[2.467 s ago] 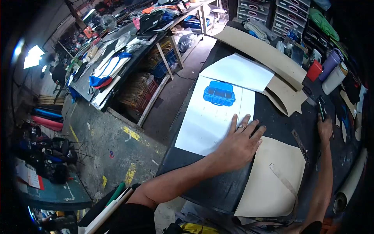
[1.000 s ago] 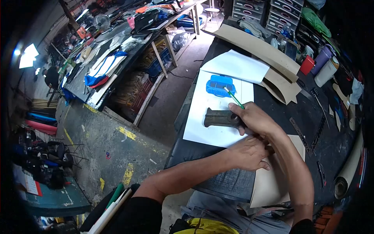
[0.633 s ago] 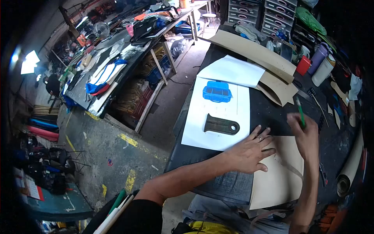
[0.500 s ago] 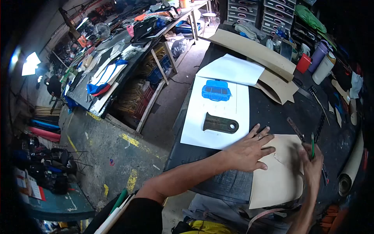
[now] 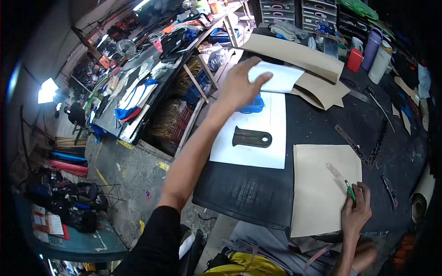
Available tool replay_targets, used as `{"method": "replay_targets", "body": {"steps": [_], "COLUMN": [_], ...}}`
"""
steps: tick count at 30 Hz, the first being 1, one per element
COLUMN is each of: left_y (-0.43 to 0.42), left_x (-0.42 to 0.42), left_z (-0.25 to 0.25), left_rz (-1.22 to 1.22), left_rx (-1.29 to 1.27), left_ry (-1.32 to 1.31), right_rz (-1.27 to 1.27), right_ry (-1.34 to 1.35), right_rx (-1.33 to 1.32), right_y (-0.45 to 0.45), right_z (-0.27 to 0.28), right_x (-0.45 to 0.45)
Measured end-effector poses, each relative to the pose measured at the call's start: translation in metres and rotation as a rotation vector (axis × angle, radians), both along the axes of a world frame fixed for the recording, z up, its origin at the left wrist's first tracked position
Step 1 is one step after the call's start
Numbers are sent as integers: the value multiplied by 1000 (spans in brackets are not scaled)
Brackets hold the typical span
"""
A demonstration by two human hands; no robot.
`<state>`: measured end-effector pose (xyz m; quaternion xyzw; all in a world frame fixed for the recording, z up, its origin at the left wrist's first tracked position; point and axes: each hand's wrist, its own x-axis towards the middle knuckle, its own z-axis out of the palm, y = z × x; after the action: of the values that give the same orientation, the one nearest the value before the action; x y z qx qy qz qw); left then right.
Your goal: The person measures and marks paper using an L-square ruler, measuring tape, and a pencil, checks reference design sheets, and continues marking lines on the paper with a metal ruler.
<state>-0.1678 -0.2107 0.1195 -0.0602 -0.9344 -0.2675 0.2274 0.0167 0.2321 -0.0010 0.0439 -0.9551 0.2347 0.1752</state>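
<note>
My left hand is raised over the upper left of the white sheet, its fingers apart, near the folded-over white paper. It partly covers the blue case picture. A dark metal piece with a round hole lies on the sheet. My right hand holds a green pencil over the right side of the tan paper. A narrow strip lies on that paper, its lower end near the pencil.
Curved brown card lies at the back of the black table. To the right are an angled metal ruler, a cutter, a red box, bottles and a paper roll. Another cluttered table stands at left.
My left hand has lifted off the tan paper and moved up and left over the white sheet. My right hand, with the pencil, has moved lower and slightly left. The view has shifted.
</note>
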Motion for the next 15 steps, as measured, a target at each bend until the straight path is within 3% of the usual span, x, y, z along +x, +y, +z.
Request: {"method": "replay_targets", "body": {"steps": [2, 5, 9, 11, 13, 15], "left_y": [-37, -82, -91, -113, -128, -79], "left_x": [-47, -93, -111, -141, -170, -101], "left_z": [-8, -29, -48, -83, -95, -43], "left_rz": [203, 258, 231, 62, 176, 95], "left_rx": [-70, -6, 3, 115, 130, 710], "left_ry": [-169, -390, -421, -180, -228, -436], "right_rz": [-16, -35, -18, 4, 3, -2], "right_ry": [44, 14, 50, 42, 100, 61], "right_rx": [43, -3, 25, 61, 112, 139], "right_y": [-1, -3, -5, -5, -2, -6], "right_z": [-3, -3, -4, -8, -13, -13], "right_x": [-2, -2, 0, 2, 2, 4]}}
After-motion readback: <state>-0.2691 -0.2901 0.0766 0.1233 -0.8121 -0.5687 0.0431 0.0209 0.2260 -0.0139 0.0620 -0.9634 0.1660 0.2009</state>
